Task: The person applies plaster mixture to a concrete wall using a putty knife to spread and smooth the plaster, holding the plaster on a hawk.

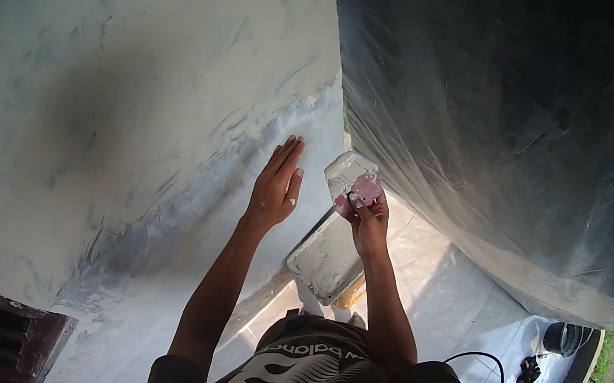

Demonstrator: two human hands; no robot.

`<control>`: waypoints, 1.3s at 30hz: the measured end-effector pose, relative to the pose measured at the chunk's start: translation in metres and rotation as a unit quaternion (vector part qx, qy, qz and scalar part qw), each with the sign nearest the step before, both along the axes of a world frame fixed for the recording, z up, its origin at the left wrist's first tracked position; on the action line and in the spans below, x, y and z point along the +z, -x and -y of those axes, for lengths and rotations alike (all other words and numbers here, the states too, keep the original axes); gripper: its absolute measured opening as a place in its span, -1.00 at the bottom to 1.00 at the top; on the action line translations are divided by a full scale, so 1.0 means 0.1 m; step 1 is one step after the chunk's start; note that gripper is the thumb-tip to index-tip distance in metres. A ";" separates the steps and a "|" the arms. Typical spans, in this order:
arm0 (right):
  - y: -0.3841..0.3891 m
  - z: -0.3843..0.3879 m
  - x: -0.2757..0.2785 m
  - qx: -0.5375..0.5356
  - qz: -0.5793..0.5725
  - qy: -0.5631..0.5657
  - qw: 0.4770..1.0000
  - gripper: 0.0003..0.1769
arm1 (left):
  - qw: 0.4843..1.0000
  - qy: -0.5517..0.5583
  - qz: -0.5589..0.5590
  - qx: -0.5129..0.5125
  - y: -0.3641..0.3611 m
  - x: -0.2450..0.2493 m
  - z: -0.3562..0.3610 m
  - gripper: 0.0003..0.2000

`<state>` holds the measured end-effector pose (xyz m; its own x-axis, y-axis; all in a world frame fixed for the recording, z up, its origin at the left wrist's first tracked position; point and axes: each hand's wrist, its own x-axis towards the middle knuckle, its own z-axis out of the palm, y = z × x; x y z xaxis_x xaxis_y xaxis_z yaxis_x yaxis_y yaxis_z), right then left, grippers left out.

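Observation:
My left hand (276, 182) lies flat on the plastered wall (175, 56), its fingers stretched out and close together, pointing up the wall. White specks mark the skin near the thumb. In my right hand (369, 222) is a pink scraper-like plate (364, 187), its upper part thickly coated with off-white putty. The thumb presses on its face, while the other fingers are mostly hidden behind it. Just below that hand sits a long tray (329, 256) smeared with the same pale material.
Clear plastic sheeting (495, 134) hangs on the right above a tiled floor (460, 298). A dark bucket (562, 338) and a small black object (529, 371) stand near the floor's edge. At lower left is a dark brown slatted frame (0, 327). A black cable (501, 378) loops beside me.

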<state>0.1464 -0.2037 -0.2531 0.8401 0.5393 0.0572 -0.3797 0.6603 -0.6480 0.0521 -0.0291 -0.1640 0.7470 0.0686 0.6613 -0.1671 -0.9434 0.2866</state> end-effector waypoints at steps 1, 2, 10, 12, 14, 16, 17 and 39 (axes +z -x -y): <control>-0.02 -0.04 0.03 -0.013 0.005 0.008 1.000 -0.64 | 1.000 -0.006 0.000 -0.003 -0.02 0.03 -0.03 -0.55; -0.04 -0.09 0.06 -0.033 -0.003 0.010 0.999 -0.69 | 1.000 -0.008 -0.002 -0.008 -0.05 0.06 -0.07 -0.55; -0.24 -0.42 -0.04 -0.092 0.017 -0.002 0.996 -0.83 | 0.999 -0.007 -0.004 -0.034 -0.19 0.09 -0.27 -0.54; -0.37 -0.59 -0.04 -0.132 0.048 0.026 0.990 -0.83 | 0.999 -0.007 -0.002 -0.031 -0.24 0.08 -0.32 -0.54; -0.58 -0.73 -0.01 -0.144 0.064 0.025 0.987 -0.85 | 1.000 -0.007 -0.002 -0.024 -0.36 0.09 -0.36 -0.54; -0.75 -0.93 -0.01 -0.188 0.104 0.014 0.977 -0.87 | 1.000 -0.014 -0.004 -0.009 -0.42 0.08 -0.37 -0.54; -0.84 -0.99 0.06 -0.182 0.101 0.014 0.978 -0.87 | 1.000 -0.013 -0.007 -0.003 -0.48 0.09 -0.36 -0.54; -0.73 -1.92 0.27 -0.358 0.389 0.386 0.756 -0.56 | 0.998 -0.069 -0.013 0.001 -0.73 0.55 -0.53 -0.54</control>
<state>0.2191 -0.0114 -0.2260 0.8062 0.0878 0.5851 0.5908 -0.1720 -0.7883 0.1251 0.0239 -0.1090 0.7637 -0.0203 0.6453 -0.1598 -0.9743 0.1585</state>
